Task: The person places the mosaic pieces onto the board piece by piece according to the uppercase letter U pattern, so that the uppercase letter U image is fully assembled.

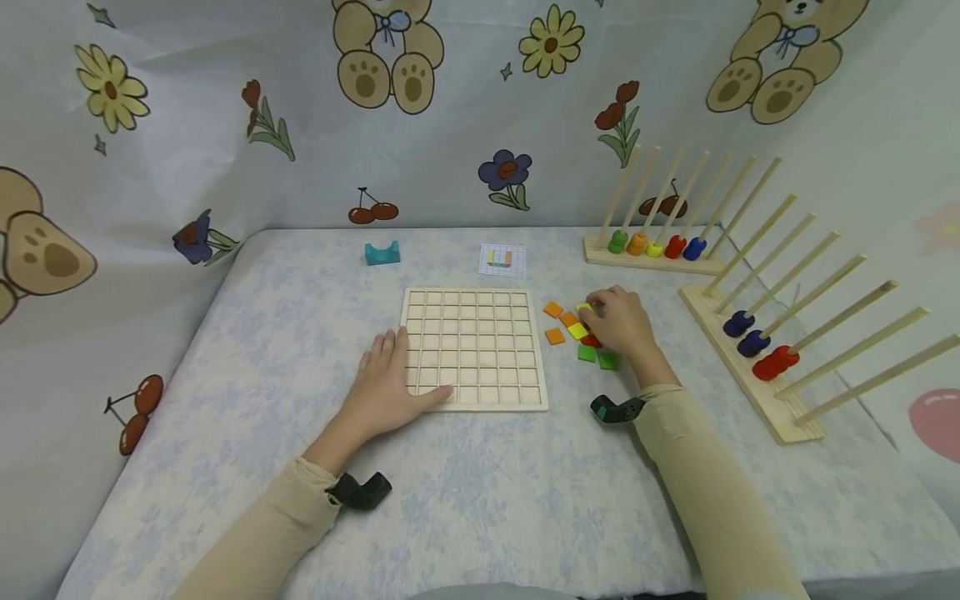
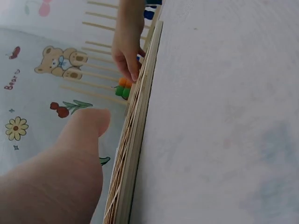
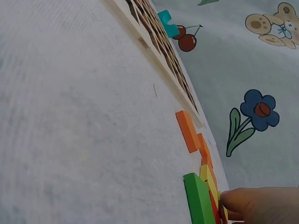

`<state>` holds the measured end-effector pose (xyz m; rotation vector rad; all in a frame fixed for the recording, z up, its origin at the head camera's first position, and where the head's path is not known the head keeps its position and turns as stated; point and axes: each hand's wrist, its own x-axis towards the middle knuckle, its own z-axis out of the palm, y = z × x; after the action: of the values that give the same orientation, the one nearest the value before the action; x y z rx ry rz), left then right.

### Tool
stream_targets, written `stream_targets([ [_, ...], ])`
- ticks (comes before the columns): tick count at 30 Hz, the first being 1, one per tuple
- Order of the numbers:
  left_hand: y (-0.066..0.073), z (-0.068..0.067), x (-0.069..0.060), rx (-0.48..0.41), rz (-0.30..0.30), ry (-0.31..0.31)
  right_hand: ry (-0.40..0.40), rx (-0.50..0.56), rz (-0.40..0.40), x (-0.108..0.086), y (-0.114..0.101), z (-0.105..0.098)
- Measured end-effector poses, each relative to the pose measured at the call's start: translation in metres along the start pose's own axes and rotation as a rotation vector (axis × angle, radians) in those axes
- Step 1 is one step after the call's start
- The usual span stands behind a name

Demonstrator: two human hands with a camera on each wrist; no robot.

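Observation:
A wooden grid board [image 1: 480, 350] lies flat on the table. My left hand [image 1: 386, 385] rests on its left and lower left edge, fingers spread and thumb over the near rim. To the right of the board lies a loose cluster of square tiles: orange tiles [image 1: 554, 336], a yellow tile [image 1: 577, 331], a red tile [image 1: 592, 341] and green tiles [image 1: 587, 353]. My right hand [image 1: 621, 321] is over the far right of this cluster, its fingertips pinching another yellow tile [image 1: 583, 307]. In the right wrist view the thumb [image 3: 247, 203] hides part of the tiles.
A small printed pattern card [image 1: 502, 260] and a teal holder [image 1: 382, 253] stand behind the board. On the right are two wooden peg racks with coloured beads, the back rack [image 1: 645, 259] and the side rack [image 1: 750, 367], whose pegs lean upward.

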<state>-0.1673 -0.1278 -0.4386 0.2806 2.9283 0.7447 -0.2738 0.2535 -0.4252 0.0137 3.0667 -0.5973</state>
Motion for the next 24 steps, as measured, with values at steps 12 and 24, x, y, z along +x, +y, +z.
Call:
stream_targets([
  [12, -0.0041, -0.0007, -0.0023, 0.037, 0.036, -0.060, 0.021, 0.034, 0.019, 0.0026, 0.0027, 0.0037],
  [24, -0.0019, 0.0062, -0.0014, 0.035, 0.029, -0.018, -0.028, 0.292, -0.023, 0.0093, 0.0048, 0.0078],
])
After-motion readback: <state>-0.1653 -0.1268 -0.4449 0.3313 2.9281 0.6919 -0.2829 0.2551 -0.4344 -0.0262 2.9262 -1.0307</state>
